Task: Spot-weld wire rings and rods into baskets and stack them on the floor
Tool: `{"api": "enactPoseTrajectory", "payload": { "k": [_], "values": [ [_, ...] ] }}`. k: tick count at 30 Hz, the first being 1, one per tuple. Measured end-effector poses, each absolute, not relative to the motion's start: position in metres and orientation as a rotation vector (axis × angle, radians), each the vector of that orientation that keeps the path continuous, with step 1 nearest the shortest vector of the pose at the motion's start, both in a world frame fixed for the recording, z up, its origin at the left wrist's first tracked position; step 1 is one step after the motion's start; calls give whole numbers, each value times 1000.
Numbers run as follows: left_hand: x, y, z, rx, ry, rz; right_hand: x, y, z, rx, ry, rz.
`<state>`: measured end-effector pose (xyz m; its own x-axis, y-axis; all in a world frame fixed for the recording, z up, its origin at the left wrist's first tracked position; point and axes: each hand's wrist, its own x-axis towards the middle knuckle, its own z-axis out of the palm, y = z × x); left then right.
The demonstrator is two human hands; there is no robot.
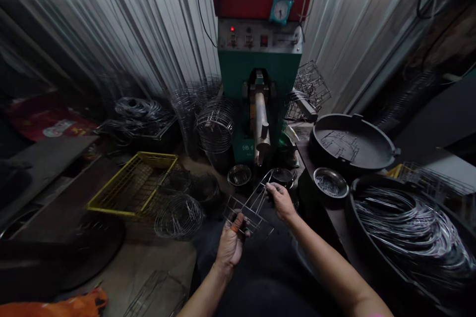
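Between my two hands, over my lap, is a wire frame (253,214) of thin metal rods. My left hand (232,240) grips its lower left part, with orange tape round the thumb. The fingers of my right hand (281,200) pinch a rod at the frame's upper right end. Just beyond stands a green welding machine (238,74), its thick metal arm (262,121) pointing toward me and down. The frame's upper tip lies below and close to the arm's end. A small metal bowl (239,175) sits under the machine on the left, and another bowl (282,177) on the right.
On the right are a round black pan (353,124) with wire pieces, a small bowl (330,183) of short wires and a large tub of wire rings (412,228). A yellow wire basket (111,206) and wire coils (179,216) lie to the left.
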<state>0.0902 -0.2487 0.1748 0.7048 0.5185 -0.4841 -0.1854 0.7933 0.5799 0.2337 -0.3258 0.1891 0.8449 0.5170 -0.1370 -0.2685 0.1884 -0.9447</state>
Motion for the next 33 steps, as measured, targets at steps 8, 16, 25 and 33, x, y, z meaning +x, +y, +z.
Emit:
{"api": "enactPoseTrajectory", "payload": {
  "k": [8,16,25,33],
  "values": [
    [112,-230,185,555,679,365,259,-317,187,-1227,-233,576],
    [125,-221,190,558,653,381,272,-308,192,-1192,-259,579],
    [137,-214,200,540,658,394,280,-296,199,-1136,-180,575],
    [142,-210,208,576,655,381,285,-294,201,-1163,-139,585]
  ]
}}
